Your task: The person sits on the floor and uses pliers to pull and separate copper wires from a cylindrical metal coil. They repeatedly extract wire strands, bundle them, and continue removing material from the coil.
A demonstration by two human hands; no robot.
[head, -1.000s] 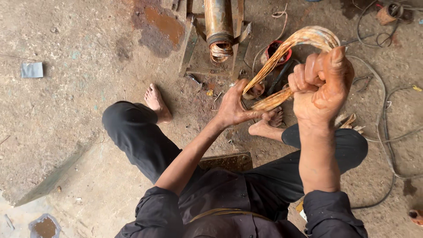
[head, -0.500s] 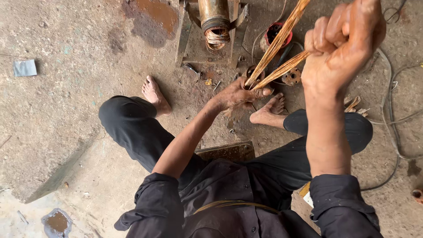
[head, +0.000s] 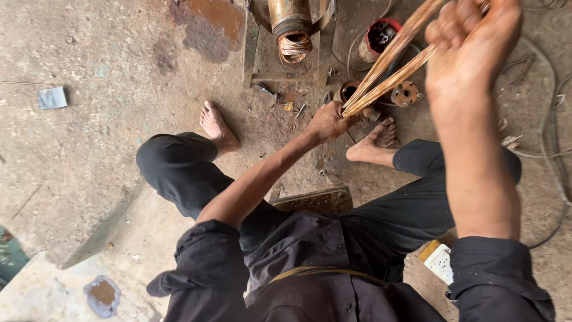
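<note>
So I'm looking straight down at my own lap here, and the main thing is the bundle of copper wire [head: 390, 70], a long skinny hank of strands stretched tight between both hands. Its long axis runs on a diagonal, low end down-left, high end up-right toward the top of the frame, and it splits into two bands that fan apart a bit as they climb. My left hand [head: 328, 121] is wrapped closed around the low end, down near the floor just beside my right foot [head: 372, 143]. My right hand [head: 473, 45] is a tight fist clamped on the high end, raised close to the camera, so it looks huge and covers a lot of the floor behind it. Right past the low end sit a small rusty flanged part [head: 407, 93] and a red-rimmed round housing [head: 381, 36], both partly crossed by the strands. Further up there's a brass-coloured cylinder [head: 290, 18] with a frayed coil of wire at its mouth, lying on a metal base plate [head: 268, 62]. My left foot [head: 217, 128] is planted well apart from all that. A loose black cable [head: 551, 137] loops along the right side. The top end of the wire is cut off by the frame edge, so I can't tell whether it loops back. A white and yellow object [head: 440, 261] by my right knee is mostly hidden.
</note>
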